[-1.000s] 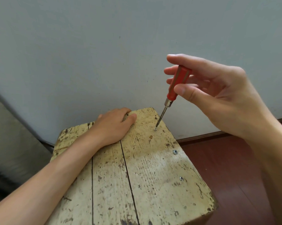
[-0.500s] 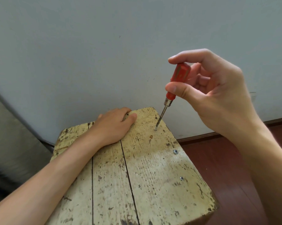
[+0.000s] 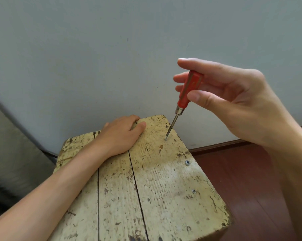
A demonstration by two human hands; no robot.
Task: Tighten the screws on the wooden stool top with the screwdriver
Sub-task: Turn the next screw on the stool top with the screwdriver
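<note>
While the left hand [image 3: 119,136] lies palm down on the far end of the wooden stool top [image 3: 164,188], its grip slack and the thumb straight, the right hand [image 3: 242,105] holds a small screwdriver [image 3: 186,94]. The grip of that hand is closed on the red handle, thumb on the near side and fingertips on the far side. The thin metal shaft leans to the right, and its tip sits in a screw [image 3: 166,139] near the far right corner of the top.

The top is made of three pale yellow planks, worn and speckled with dark chips, with narrow dark gaps between them. Two more screws [image 3: 187,162] sit along the right edge, nearer the camera and well apart from each other.

The far edge of the stool stands close to a plain grey wall [image 3: 94,58]. To the right, dark red floor [image 3: 251,180] lies open beyond the edge. A grey panel [image 3: 11,153] slants at the left.
</note>
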